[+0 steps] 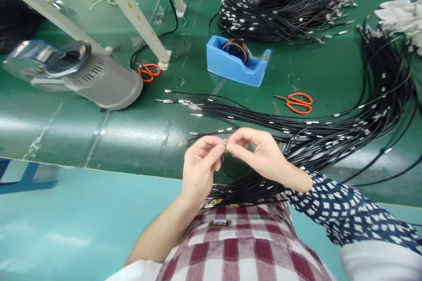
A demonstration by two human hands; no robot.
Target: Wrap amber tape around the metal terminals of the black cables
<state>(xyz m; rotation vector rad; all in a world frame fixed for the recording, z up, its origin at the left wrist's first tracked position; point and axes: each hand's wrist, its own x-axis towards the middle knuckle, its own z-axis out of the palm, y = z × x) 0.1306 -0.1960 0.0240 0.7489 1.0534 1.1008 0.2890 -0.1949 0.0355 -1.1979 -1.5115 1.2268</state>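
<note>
My left hand (201, 162) and my right hand (259, 151) meet in front of me near the table's front edge, fingertips almost touching. Between them, thumbs and forefingers pinch a small shiny piece (225, 142); whether it is a cable end or a bit of tape I cannot tell. Black cables (250, 116) with white tags and metal ends stretch across the table just beyond my hands. Another bunch of black cables (250, 189) lies at the edge below my right wrist, against a checked apron (231, 250).
A blue tape dispenser (235, 63) holds a roll of brown tape. Orange-handled scissors (298, 102) lie to the right, another pair (150, 72) beside a grey machine (105, 79). Behind is a large cable coil (280, 9). White gloves (402, 17) lie far right; a white post (141, 22) rises left.
</note>
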